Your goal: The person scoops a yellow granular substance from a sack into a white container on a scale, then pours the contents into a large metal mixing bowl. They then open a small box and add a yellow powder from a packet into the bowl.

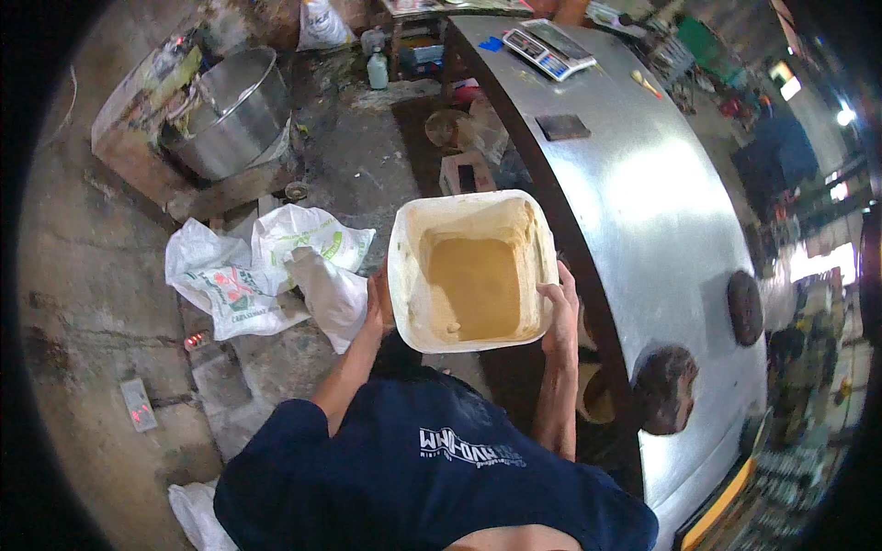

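A square white plastic bucket (403,303) is held up in front of my chest, its mouth towards the camera. A tan, smooth substance (482,282) covers its bottom, and residue coats the inner walls. Whether it is powder or liquid I cannot tell. My left hand (379,296) presses against the bucket's outer left side, its fingers mostly hidden. On the right side, my right hand (559,303) grips the wall, with the thumb near the rim.
A long metal-topped table (620,206) runs along the right, bearing a digital scale (549,49), a dark flat block (563,127) and a brush (645,84). Woven plastic sacks (241,296) lie on the floor at left. Behind them stands a large steel mixing bowl (241,131).
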The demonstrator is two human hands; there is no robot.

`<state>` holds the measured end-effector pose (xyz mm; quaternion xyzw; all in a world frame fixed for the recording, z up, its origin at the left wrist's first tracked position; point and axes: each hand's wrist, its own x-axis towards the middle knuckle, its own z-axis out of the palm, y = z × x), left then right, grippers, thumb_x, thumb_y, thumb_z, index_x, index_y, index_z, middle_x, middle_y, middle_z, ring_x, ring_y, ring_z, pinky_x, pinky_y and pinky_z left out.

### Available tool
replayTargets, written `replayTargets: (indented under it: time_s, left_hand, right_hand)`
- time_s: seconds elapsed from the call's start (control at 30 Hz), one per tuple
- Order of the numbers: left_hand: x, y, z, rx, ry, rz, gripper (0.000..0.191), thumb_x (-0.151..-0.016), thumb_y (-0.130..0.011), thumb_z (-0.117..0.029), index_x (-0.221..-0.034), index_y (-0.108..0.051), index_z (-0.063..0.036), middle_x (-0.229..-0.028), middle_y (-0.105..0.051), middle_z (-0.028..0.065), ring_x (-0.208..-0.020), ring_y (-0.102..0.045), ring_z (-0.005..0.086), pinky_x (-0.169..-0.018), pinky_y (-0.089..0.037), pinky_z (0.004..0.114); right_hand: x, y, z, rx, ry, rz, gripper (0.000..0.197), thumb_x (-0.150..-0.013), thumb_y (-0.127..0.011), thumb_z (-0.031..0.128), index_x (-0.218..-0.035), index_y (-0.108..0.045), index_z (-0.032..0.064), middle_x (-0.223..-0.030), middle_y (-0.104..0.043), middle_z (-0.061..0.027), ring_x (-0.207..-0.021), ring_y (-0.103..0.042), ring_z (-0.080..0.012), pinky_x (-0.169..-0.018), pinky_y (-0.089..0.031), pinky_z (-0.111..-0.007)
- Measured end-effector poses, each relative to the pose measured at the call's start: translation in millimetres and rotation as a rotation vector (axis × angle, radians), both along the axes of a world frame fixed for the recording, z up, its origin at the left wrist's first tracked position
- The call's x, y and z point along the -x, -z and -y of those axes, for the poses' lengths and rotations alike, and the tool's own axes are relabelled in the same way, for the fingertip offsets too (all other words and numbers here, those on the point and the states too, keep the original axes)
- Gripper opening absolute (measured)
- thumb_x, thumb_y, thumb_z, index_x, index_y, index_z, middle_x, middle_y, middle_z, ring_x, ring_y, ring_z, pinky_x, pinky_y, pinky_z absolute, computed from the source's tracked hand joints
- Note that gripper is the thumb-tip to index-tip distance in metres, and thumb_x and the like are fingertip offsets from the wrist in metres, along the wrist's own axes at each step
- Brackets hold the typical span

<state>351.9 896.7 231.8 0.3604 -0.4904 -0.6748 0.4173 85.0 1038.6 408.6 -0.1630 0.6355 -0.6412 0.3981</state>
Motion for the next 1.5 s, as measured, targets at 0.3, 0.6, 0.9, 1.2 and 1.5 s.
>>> replayTargets:
  time_s: [0.3,0.6,0.9,1.2,1.5]
  left_hand:
    - [-2,15,199,-0.430,-0.231,0.201,0.056,-0.102,-0.043,-0.049,-0.107,-0.069,0.0004,-0.089,-0.071,0.0100,-0.079,-0.065,0.0161,-0.073,-0.052,0.035]
    - [-37,-37,379,-0.374,-0.481,0.251,0.039,-0.099,-0.053,-0.034,-0.109,-0.068,0.0006,-0.099,-0.071,0.0097,-0.087,-0.064,0.0162,-0.076,-0.050,0.031]
    - [-46,19,569,-0.133,-0.611,0.542,0.055,-0.101,-0.042,-0.046,-0.114,-0.063,0.0035,-0.100,-0.072,0.0156,-0.088,-0.066,0.0231,-0.078,-0.050,0.038]
    - [-66,14,680,-0.250,-0.874,0.775,0.053,-0.104,-0.027,-0.043,-0.138,-0.047,-0.0083,-0.113,-0.064,0.0268,-0.109,-0.060,0.0437,-0.088,-0.048,0.045]
    - [-165,-5,757,0.008,-1.129,0.584,0.071,-0.098,-0.026,-0.063,-0.123,-0.056,-0.0036,-0.077,-0.063,0.0115,-0.060,-0.055,0.0223,-0.056,-0.044,0.037]
  right_hand:
    - [31,17,243,0.025,-0.265,-0.008,0.071,-0.077,-0.057,0.005,-0.144,-0.036,-0.0056,-0.130,-0.054,-0.0215,-0.116,-0.057,-0.0293,-0.100,-0.045,-0.038]
    - [27,6,487,0.098,-0.457,0.028,0.070,-0.077,-0.055,0.006,-0.144,-0.036,-0.0062,-0.131,-0.053,-0.0232,-0.118,-0.056,-0.0301,-0.101,-0.045,-0.037]
    - [20,16,751,0.117,-0.768,-0.011,0.069,-0.079,-0.058,0.008,-0.143,-0.037,-0.0048,-0.124,-0.057,-0.0211,-0.110,-0.060,-0.0280,-0.094,-0.049,-0.037]
    - [-43,11,988,-0.032,-1.152,-0.099,0.052,-0.094,-0.057,0.026,-0.139,-0.048,0.0020,-0.127,-0.059,-0.0127,-0.118,-0.055,-0.0221,-0.101,-0.042,-0.035]
    - [-201,3,1157,0.051,-1.498,-0.113,0.046,-0.099,-0.051,0.041,-0.127,-0.060,0.0055,-0.126,-0.060,-0.0056,-0.118,-0.053,-0.0188,-0.103,-0.037,-0.037]
